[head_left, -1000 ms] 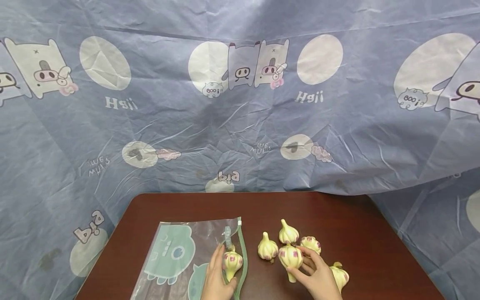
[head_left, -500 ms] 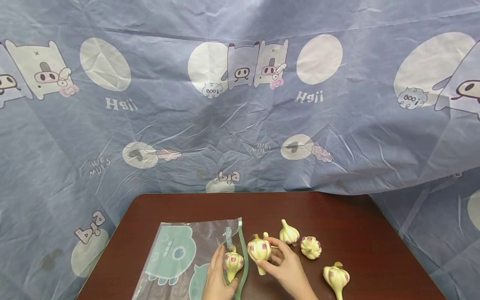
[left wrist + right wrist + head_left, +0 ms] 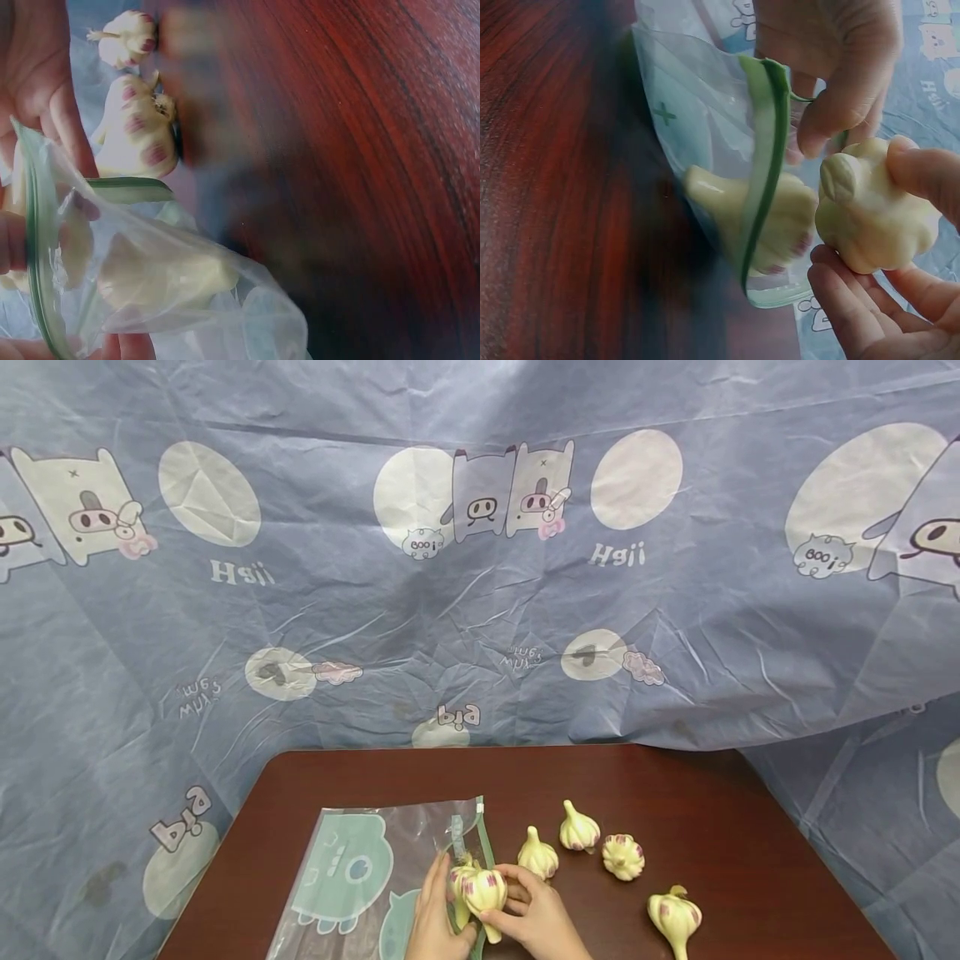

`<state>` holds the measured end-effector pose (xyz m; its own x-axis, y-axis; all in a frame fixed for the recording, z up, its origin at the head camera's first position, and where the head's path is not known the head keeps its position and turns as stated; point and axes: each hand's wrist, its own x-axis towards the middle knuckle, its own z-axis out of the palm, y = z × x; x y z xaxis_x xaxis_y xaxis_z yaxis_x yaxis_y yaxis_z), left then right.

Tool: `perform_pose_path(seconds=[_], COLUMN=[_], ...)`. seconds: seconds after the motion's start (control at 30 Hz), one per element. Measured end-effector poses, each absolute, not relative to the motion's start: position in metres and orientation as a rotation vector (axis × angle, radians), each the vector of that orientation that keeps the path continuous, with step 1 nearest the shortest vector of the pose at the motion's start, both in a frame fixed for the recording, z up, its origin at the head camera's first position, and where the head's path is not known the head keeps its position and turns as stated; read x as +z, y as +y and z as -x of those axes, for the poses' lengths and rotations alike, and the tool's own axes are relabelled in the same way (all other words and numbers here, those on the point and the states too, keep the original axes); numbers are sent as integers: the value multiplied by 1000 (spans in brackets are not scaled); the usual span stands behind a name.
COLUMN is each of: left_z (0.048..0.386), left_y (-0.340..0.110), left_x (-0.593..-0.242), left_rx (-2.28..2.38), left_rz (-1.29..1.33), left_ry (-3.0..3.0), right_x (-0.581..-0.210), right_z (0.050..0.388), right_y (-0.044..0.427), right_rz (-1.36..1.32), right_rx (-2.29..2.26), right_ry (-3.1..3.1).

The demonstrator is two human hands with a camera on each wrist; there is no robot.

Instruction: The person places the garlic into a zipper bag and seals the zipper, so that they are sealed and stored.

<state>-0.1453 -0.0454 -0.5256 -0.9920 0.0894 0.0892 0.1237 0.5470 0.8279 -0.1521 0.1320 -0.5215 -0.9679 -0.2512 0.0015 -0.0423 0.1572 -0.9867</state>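
A clear zip bag (image 3: 416, 835) with a green zip edge and pale green cartoon prints lies at the table's left. At its mouth my left hand (image 3: 435, 918) pinches the rim, seen well in the right wrist view. Inside the bag rests a garlic bulb (image 3: 727, 199), its stem toward the bag's far end. My right hand (image 3: 542, 917) holds another garlic bulb (image 3: 483, 892), pale with purple marks, between thumb and fingers right at the opening. In the head view this bulb partly covers the bagged one.
To the right stand several loose garlic bulbs: one near my right hand (image 3: 537, 856), others farther off (image 3: 579, 828), (image 3: 622, 857), and one near the front (image 3: 674, 917). A blue patterned cloth (image 3: 480, 610) hangs behind the dark brown table (image 3: 712, 810).
My right hand has carried its garlic bulb left, from among the loose bulbs to the bag's mouth. My left hand and the bag stay nearly where they were.
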Motion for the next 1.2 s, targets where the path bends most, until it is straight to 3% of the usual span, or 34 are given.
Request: perform_pose_path(seconds=[0.43, 1.2], left_z=[145, 140], left_y=[-47, -46], left_x=[-526, -525], left_rx=[-1488, -1386], left_rz=[225, 242], left_ry=[-2723, -2665], right_x=[-534, -531], right_z=[155, 182], right_y=[131, 110], right_rz=[388, 280], right_rx=[-1821, -1621], right_ry=[2241, 2476])
